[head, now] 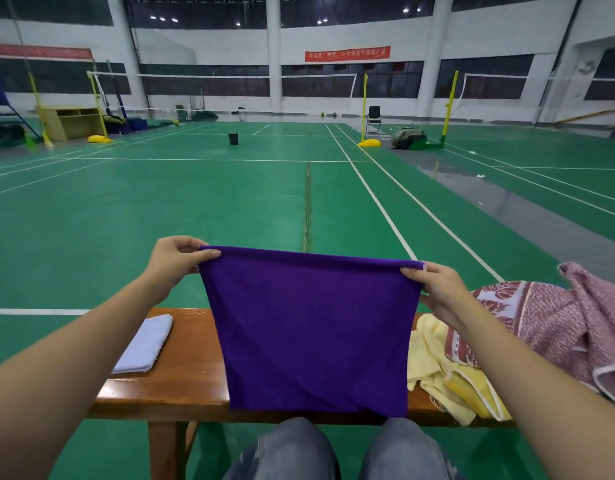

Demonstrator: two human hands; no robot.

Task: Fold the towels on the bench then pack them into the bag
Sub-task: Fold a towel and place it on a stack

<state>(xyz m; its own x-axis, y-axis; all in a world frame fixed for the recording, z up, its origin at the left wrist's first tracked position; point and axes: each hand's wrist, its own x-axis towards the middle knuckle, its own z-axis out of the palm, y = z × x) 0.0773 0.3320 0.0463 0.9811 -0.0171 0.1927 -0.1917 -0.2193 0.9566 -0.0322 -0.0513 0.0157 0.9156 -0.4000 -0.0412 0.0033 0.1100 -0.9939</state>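
Observation:
A purple towel hangs doubled over in front of me, above the brown wooden bench. My left hand pinches its upper left corner. My right hand pinches the upper right corner. The towel's lower edge reaches the bench's front edge. A folded pale lavender towel lies flat on the bench to the left. On the right of the bench lie a crumpled yellow towel and a red and white patterned towel, heaped together. No bag is in view.
A pink knitted cloth lies over the heap at the far right. My knees in grey jeans are just before the bench. Beyond it stretches a green court floor with a black bin, net posts and a chair far off.

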